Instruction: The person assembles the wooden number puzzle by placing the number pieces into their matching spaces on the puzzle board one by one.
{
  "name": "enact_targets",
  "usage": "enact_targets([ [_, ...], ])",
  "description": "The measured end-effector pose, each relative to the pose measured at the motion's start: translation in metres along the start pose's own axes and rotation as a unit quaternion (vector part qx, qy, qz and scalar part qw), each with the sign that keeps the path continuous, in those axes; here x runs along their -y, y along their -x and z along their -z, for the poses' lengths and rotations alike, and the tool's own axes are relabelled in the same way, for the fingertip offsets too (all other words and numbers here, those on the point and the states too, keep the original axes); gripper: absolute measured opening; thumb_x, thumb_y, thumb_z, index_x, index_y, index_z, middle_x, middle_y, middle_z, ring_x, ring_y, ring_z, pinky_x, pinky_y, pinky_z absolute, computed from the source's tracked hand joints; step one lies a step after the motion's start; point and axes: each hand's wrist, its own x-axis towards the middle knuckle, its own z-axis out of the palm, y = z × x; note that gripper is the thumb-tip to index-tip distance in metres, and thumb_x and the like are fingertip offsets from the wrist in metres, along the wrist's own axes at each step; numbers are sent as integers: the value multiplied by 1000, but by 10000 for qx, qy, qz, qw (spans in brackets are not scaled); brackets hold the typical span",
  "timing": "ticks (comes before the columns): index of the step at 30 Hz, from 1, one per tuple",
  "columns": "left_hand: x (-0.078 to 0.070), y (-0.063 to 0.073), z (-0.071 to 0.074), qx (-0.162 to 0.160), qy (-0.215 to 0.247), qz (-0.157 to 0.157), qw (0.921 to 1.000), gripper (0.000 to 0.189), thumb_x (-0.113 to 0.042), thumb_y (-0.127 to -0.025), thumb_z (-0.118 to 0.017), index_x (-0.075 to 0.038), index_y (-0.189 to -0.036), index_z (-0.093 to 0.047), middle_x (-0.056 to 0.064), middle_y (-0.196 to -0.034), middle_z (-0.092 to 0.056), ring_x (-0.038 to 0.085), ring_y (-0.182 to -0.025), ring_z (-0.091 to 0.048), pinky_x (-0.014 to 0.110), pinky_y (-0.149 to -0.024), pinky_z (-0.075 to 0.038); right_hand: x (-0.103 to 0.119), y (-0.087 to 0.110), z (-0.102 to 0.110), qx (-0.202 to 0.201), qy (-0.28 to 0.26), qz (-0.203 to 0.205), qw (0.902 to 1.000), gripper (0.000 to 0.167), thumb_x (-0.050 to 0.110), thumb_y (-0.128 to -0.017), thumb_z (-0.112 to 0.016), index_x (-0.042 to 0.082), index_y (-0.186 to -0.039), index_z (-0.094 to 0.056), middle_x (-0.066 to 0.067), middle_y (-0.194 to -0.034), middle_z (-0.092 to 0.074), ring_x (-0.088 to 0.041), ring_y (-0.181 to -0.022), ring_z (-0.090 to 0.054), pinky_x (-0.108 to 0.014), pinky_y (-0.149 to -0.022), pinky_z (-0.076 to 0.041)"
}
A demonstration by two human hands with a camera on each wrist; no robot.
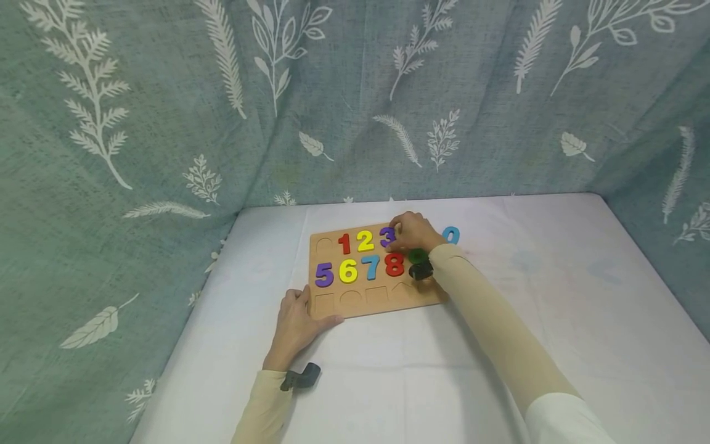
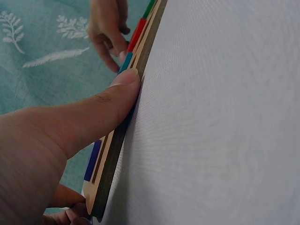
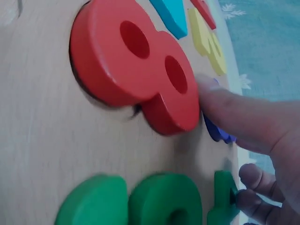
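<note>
A wooden number puzzle board [image 1: 407,297] lies on the white cloth. At its near left corner my left hand [image 1: 294,324] grips it, thumb along the front edge and fingers at the left side. Over the top row, my right hand [image 1: 415,231] holds the purple number 3 [image 1: 386,237] between thumb and index finger. The other fingers touch a green piece [image 3: 224,199], in the right wrist view. Nearby sit the red 8 [image 1: 394,264], a green piece [image 1: 418,256] partly covered by the wrist camera, and the yellow 2 [image 1: 365,241].
A blue 0 [image 1: 452,233] lies off the board to the right, partly hidden behind the right forearm. Red 1 [image 1: 344,244], purple 5 [image 1: 324,275], yellow 6 [image 1: 347,271] and blue 7 [image 1: 370,267] sit on the board. A patterned green curtain [image 1: 344,154] hangs behind the table.
</note>
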Motion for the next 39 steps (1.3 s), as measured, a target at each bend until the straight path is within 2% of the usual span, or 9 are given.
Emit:
enact_targets([
  [3,-1,0,-1,16,1,-8,10000,123,-62,-70,-88,-2,-161,-31,18,-132,-46,30,-116,-44,41,-88,-42,-4,5,11,-73,-224,165,9996,67,34,-84,-86,5,-140,-63,-21,-119,-64,-34,-102,-56,-46,-90,-48],
  [5,-1,1,-1,13,-8,-33,10000,123,-63,-70,-88,-2,-161,-31,18,-133,-46,30,-117,-44,41,-89,-42,-9,12,24,-181,-448,280,9984,63,28,-89,-82,2,-142,-60,-22,-110,-61,-31,-91,-52,-42,-78,-45],
  [7,-2,1,-1,-1,-3,-70,10000,123,-63,-70,-88,-2,-161,-31,18,-132,-47,30,-116,-44,41,-88,-42,-18,19,38,-331,-537,436,9971,57,25,-93,-77,0,-142,-60,-24,-106,-60,-30,-86,-50,-40,-73,-42],
  [12,-3,1,1,-18,5,-85,10000,122,-63,-70,-88,-2,-161,-32,18,-132,-47,30,-117,-44,41,-89,-42,-53,43,66,-665,-589,385,9953,54,28,-96,-74,3,-142,-59,-25,-119,-59,-32,-102,-51,-45,-84,-44],
  [15,-2,1,2,-2,-5,-24,10000,124,-63,-70,-87,-1,-161,-31,19,-135,-45,31,-119,-44,44,-92,-44,-75,55,73,-670,-554,276,9958,58,28,-95,-75,1,-144,-58,-26,-121,-58,-37,-107,-51,-49,-87,-44],
  [19,1,0,3,-5,-15,30,10000,125,-64,-70,-87,-1,-161,-30,19,-135,-45,31,-118,-44,43,-91,-44,-99,63,69,-569,-464,139,9972,66,28,-91,-79,-3,-145,-55,-25,-119,-57,-37,-106,-51,-46,-85,-43],
  [23,2,1,2,-30,-7,15,10000,124,-64,-70,-88,-1,-161,-31,17,-130,-46,28,-114,-44,39,-86,-41,-110,66,59,-630,-362,-9,9974,72,29,-85,-85,-5,-143,-57,-23,-116,-59,-35,-104,-54,-45,-85,-45],
  [33,4,0,-1,-33,-27,-100,9999,123,-66,-70,-87,-2,-161,-33,16,-127,-47,29,-113,-44,37,-83,-39,-116,70,44,-657,-281,-452,9964,72,35,-83,-87,-7,-135,-61,-22,-115,-60,-32,-101,-53,-47,-91,-47],
  [39,2,0,-1,-43,-40,-96,9999,122,-65,-70,-87,-3,-161,-33,16,-128,-47,29,-114,-44,39,-85,-39,-114,71,42,-669,-273,-499,9961,67,31,-85,-84,-8,-134,-62,-23,-115,-62,-32,-100,-54,-47,-91,-48],
])
